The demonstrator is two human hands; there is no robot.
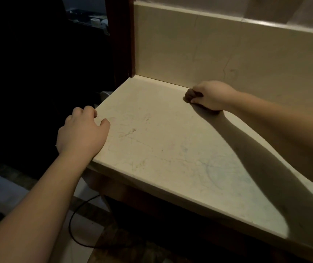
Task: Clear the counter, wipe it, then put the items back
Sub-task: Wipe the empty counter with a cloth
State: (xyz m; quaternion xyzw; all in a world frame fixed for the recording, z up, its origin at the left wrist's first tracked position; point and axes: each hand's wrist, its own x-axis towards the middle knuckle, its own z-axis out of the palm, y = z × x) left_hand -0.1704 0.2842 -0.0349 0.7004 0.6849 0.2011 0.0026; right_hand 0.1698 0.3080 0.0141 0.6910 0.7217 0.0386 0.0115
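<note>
Two hands are in view over a pale stone desk [170,149] with faint veining and light scribble marks on its surface. Right hand [211,95] sits at the far edge of the desk, close to where the top meets the cream backsplash [227,54], with its fingers curled round a small dark wad, apparently a cloth [189,96], pressed down on the surface; only the left end of the wad shows past the fingers. Right forearm reaches in from the right side and throws a broad shadow across the desk toward its near right corner. Left hand [82,130] rests at the left edge of the desk, about midway along it, fingers bent loosely, fingertips and thumb touching the top, holding nothing. One small glint, possibly a droplet [133,130], lies on the surface a little to the right of the left hand. Dark wooden frame [122,35] rises at the far left corner, beside the backsplash. Below the near left corner, a thin black cable [76,221] loops over the floor [87,232]. Area left of the desk is too dark to make out.
</note>
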